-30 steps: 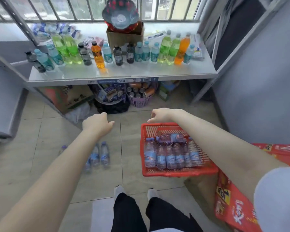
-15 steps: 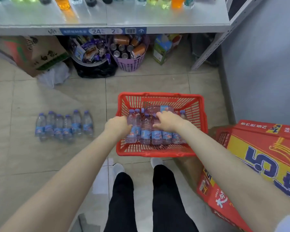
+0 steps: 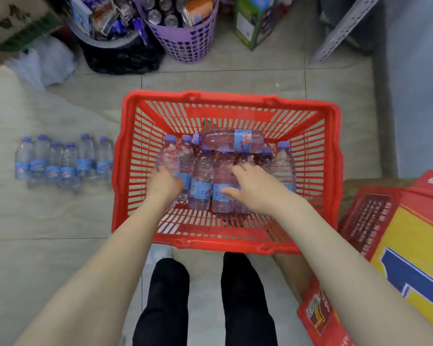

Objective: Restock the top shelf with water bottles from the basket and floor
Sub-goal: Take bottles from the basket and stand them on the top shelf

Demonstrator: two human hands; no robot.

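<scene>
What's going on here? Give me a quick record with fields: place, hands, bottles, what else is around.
place: tiled floor
left hand: gripping the leftmost bottle in the red basket
right hand: on the middle bottles, grip unclear
floor bottles: six in a row, left of the basket
nearby: purple basket of cans, red and yellow carton

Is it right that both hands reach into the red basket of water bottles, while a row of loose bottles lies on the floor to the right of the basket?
Not quite. The head view shows the row of loose bottles on the floor to the left of the red basket, not the right. The rest holds: the left hand and right hand both reach into the basket of water bottles.
</scene>
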